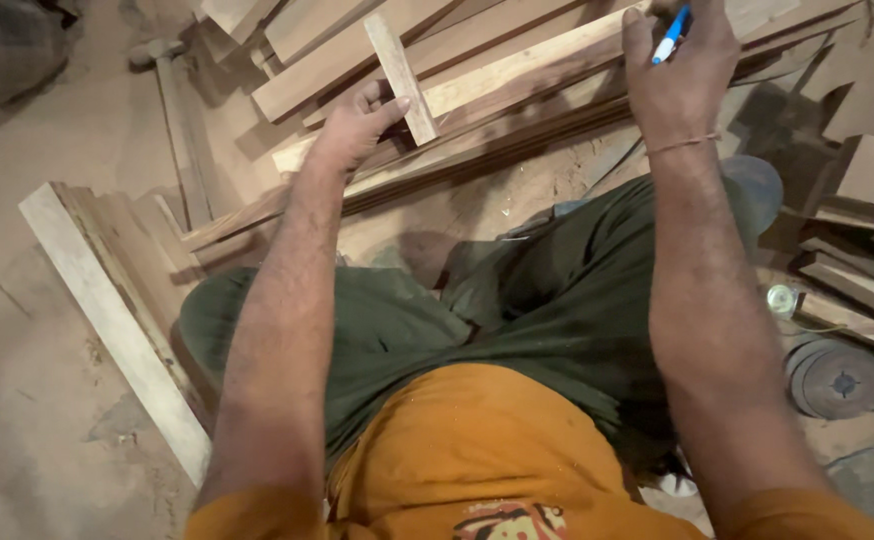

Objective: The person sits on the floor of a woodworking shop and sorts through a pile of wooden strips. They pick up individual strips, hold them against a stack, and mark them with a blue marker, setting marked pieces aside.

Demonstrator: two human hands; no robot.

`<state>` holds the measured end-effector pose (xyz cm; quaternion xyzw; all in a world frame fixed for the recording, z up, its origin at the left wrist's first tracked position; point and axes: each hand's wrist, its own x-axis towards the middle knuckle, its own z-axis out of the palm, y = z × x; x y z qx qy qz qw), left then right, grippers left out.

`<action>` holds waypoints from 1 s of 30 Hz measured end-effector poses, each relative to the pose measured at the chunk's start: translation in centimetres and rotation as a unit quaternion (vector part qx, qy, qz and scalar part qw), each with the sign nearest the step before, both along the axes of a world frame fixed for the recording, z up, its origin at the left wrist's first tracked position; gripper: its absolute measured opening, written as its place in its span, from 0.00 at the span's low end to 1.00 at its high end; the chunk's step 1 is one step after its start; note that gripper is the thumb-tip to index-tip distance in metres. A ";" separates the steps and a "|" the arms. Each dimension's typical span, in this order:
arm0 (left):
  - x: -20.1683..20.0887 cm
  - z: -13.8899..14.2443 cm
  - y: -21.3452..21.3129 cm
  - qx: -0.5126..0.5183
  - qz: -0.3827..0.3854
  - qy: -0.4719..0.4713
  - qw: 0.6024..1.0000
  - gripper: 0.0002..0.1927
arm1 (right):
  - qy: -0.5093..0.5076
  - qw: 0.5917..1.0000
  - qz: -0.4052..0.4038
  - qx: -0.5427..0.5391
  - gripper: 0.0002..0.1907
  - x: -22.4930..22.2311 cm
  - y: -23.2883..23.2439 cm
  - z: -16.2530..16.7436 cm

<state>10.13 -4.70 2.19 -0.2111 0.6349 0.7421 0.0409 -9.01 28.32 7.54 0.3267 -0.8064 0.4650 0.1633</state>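
Observation:
I sit on a dusty floor with wooden planks point(517, 70) laid across in front of my knees. My left hand point(357, 120) grips a short, pale wooden strip point(400, 75) that lies crosswise on the long planks. My right hand point(677, 70) rests on the planks farther right and holds a blue and white pen point(671, 36) between its fingers. A thin thread band circles my right wrist.
A long pale board point(107, 320) lies on the floor at the left beside more planks. Stacked wood pieces point(867, 230) sit at the right, with round metal discs point(842, 380) and a small tape roll point(781, 298) near them. A hammer point(172, 90) lies at the upper left.

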 end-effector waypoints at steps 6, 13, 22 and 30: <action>0.2 -0.1 -0.1 -0.006 0.000 0.002 1.000 0.21 | -0.025 1.000 0.003 -0.004 0.14 0.5 -0.4 0.3; 0.2 -0.3 -0.2 -0.003 0.002 -0.002 1.000 0.20 | -0.046 0.998 0.028 0.007 0.17 2.0 -1.6 1.0; 0.2 -0.5 -0.3 -0.040 0.008 -0.029 0.999 0.19 | -0.023 0.993 0.111 0.046 0.19 5.0 -4.3 1.0; -0.2 -1.6 -0.7 -0.017 -0.017 0.009 1.000 0.21 | -0.014 0.969 0.237 0.062 0.20 12.6 -5.8 2.7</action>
